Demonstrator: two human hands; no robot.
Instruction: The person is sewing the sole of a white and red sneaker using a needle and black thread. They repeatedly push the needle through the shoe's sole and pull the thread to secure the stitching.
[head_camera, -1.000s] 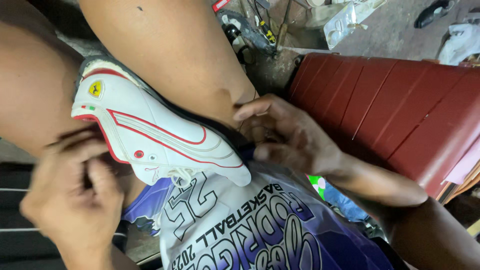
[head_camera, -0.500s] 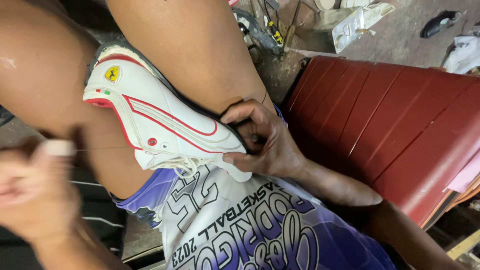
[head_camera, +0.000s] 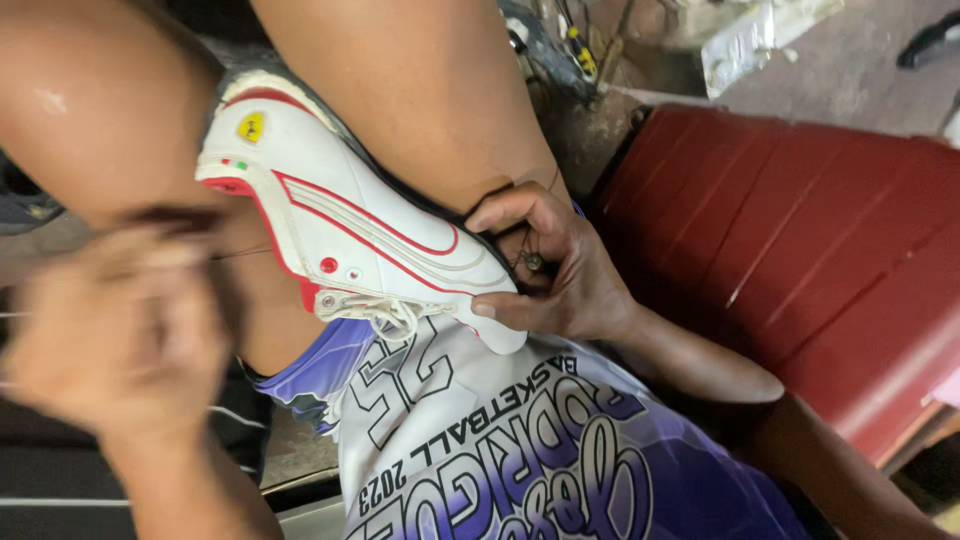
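Clamped between the knees, the white shoe (head_camera: 350, 235) is steadied by the right hand (head_camera: 560, 270) gripping its toe at 3 o'clock, while the blurred left hand (head_camera: 115, 320), at 9 o'clock, pinches a taut thread (head_camera: 240, 254)

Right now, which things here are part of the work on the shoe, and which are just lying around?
In use:
white and red shoe, clamped between the knees
right hand, gripping its sole edge
left hand, blurred, drawing a thin thread

Lying about:
red seat
tools on the floor
plastic wrapper

A single head-worn camera looks steeply down from close range onto the lap, knees toward twelve o'clock, floor at the upper edge.
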